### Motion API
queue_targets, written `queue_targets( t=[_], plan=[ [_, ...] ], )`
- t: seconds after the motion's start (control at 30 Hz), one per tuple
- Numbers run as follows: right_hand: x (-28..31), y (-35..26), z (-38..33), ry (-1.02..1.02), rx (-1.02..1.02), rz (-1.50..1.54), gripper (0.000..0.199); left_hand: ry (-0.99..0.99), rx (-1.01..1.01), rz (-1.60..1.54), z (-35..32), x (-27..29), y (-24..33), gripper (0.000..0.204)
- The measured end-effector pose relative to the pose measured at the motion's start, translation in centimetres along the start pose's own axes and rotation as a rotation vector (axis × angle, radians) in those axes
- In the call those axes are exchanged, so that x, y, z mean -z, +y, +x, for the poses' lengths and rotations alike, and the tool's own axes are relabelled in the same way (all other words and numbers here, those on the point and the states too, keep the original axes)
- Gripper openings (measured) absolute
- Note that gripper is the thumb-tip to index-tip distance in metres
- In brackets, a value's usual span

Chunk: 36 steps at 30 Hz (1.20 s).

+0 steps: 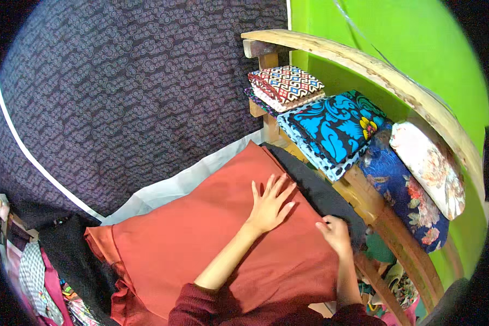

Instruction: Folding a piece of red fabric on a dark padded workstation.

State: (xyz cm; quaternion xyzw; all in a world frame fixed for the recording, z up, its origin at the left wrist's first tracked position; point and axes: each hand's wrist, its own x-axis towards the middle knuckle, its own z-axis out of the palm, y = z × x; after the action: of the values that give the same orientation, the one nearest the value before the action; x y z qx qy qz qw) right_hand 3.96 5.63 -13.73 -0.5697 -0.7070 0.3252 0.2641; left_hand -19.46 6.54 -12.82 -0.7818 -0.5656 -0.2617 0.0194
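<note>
On the table, I'm pressing my spread left hand (270,204) flat on rust-red cloth (212,239); my right hand (336,232) is pinching its edge.

Spread cloth (212,239) is laid centrally. Left hand (270,204) is rested flat on it; right hand (336,232) at its 3 o'clock edge. Folded fabrics (331,127) are stacked on wooden shelf (364,195) at 2 o'clock.

There are two hands, the left hand (270,205) and the right hand (335,233); one red cloth (201,239); one black cloth (320,190); four folded patterned fabrics (334,130) on one wooden shelf (364,198); one dark patterned hanging cloth (125,98).
</note>
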Motion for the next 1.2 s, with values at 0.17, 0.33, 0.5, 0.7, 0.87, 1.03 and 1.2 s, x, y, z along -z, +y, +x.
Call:
queue_targets(
  t=[0.17,0.33,0.5,0.7,0.87,1.03,1.2],
  plan=[
    [-0.4,2.3,-0.3,-0.131,-0.025,-0.15,0.037,-0.332,0.256,0.135,-1.2,-3.9,-3.2,0.068],
    [2.7,5.1,-1.1,-0.375,0.377,-0.136,0.037,-0.352,0.225,0.15,-0.2,-5.5,-2.8,0.07],
    [4.0,2.0,-3.2,-0.458,0.114,0.679,0.02,-0.405,0.369,-0.149,-0.1,-1.8,-3.6,0.07],
    [3.3,8.8,-6.5,-0.107,0.137,0.226,0.03,-0.454,0.165,-0.411,-7.6,11.6,1.8,0.058],
    [5.0,9.2,-13.3,-0.354,0.047,0.392,0.033,-0.757,0.318,-0.099,-23.8,19.3,7.7,0.073],
    [3.3,10.7,-15.1,-0.128,0.036,0.522,0.046,-0.443,0.698,-0.096,-35.6,15.4,12.5,0.093],
    [7.7,7.3,-14.9,-0.217,0.049,0.83,0.034,-0.171,0.699,0.118,-39.5,13.3,13.9,0.084]
  ],
)
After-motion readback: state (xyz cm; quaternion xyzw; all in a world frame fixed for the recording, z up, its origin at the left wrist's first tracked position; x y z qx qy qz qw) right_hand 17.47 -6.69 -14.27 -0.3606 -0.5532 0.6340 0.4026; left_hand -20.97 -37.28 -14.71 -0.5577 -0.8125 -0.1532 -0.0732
